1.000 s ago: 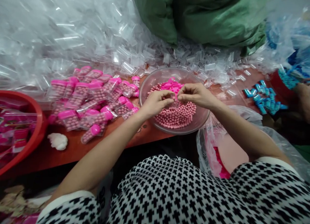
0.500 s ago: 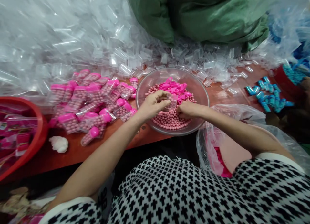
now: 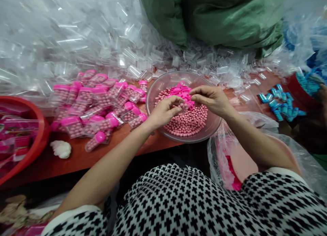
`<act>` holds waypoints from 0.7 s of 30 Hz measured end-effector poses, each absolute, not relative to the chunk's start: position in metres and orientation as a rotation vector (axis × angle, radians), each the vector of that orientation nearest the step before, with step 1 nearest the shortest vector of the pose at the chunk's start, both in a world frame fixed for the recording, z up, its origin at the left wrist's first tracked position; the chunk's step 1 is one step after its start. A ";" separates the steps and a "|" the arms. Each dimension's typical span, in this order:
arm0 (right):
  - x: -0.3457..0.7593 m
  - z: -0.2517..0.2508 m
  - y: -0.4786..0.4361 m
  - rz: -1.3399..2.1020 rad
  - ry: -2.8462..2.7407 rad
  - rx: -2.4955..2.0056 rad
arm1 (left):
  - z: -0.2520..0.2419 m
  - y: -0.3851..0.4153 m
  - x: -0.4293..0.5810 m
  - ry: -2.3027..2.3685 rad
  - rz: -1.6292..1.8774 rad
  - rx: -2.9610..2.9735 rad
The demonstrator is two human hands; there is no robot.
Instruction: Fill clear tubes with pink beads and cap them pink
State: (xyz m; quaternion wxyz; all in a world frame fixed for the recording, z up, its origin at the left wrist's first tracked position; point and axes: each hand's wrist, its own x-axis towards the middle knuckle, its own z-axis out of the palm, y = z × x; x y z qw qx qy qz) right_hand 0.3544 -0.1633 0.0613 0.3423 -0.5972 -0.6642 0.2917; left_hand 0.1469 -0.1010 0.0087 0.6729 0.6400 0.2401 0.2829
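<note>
My left hand [image 3: 167, 110] is closed round a small clear plastic container [image 3: 183, 108] over the metal bowl [image 3: 214, 127]; some pink shows in it. Just right of the container, my right hand [image 3: 212, 99] is raised with thumb and fingers pinched together. What the pinch holds, if anything, I cannot make out. Below both hands lie many round pink beads [image 3: 187, 125] in the bowl. A heap of bright pink plastic pieces with small loops [image 3: 182, 88] rests on the beads, partly behind my right fingertips.
Left of the bowl are bead-filled containers with pink lids [image 3: 84, 99], a red basin [image 3: 43, 134] and a white wad [image 3: 60, 149]. Clear empty containers [image 3: 133, 72] pile up behind, beside a green sack [image 3: 230, 21]. Blue filled containers [image 3: 281, 99] lie right; a plastic-lined pink tub [image 3: 245, 161] stands below.
My right hand has come up out of the beads to beside the clear container, its fingers pinched. My left hand stays over the bowl holding the container. The view has shifted slightly.
</note>
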 end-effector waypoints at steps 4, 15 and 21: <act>0.357 0.051 -0.160 0.608 -2.304 -2.021 | 0.010 -0.100 0.147 0.582 0.646 1.473; 0.328 0.038 -0.164 0.793 -3.014 -2.161 | 0.007 -0.097 0.146 0.616 0.644 1.519; 0.330 0.036 -0.167 0.809 -3.031 -2.188 | 0.005 -0.097 0.147 0.617 0.654 1.480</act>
